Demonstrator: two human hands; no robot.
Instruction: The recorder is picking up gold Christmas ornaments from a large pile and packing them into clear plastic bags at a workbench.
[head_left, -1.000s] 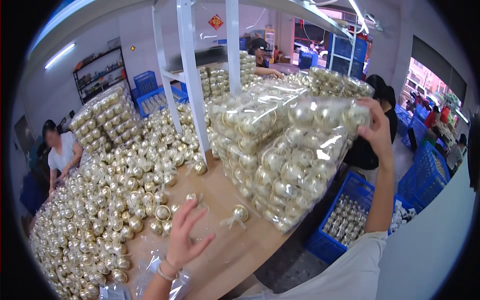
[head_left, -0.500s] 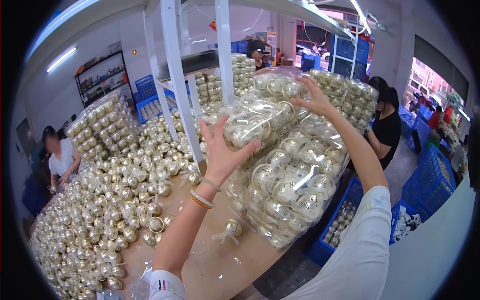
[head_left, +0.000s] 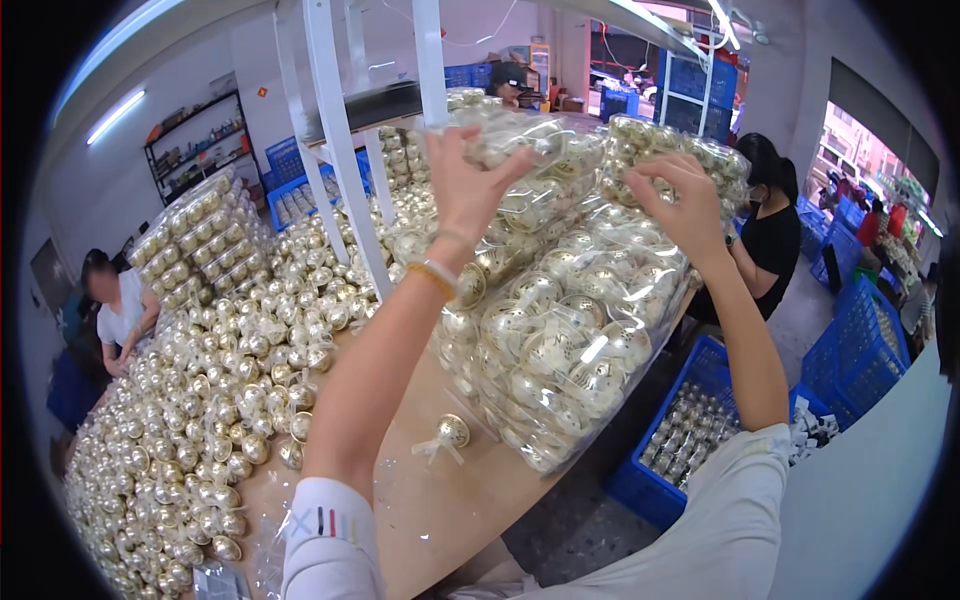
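Observation:
My left hand (head_left: 468,188) is raised over the far part of the pile, its fingers spread beside a clear plastic pack of gold ornament balls (head_left: 545,145); whether it touches the pack is hard to tell. To the right, my right hand (head_left: 685,200) hovers above the stacked packs with curved fingers, the thumb apart from them and nothing visible between. Below both hands lies a large clear pack of pale gold perforated balls (head_left: 565,340) at the table's right edge. One loose gold ball with a ribbon (head_left: 453,431) rests on the brown tabletop (head_left: 400,500).
Loose gold balls (head_left: 200,420) heap over the left of the table. A white metal post (head_left: 345,150) stands left of my left hand. A blue crate (head_left: 640,490) sits on the floor at right. Co-workers are at the left (head_left: 125,305), far side and right (head_left: 770,240).
Both hands have moved, the left one farther out and upward. My right hand's fingers have curled more and it now sits over the packs on the right. The view has shifted slightly.

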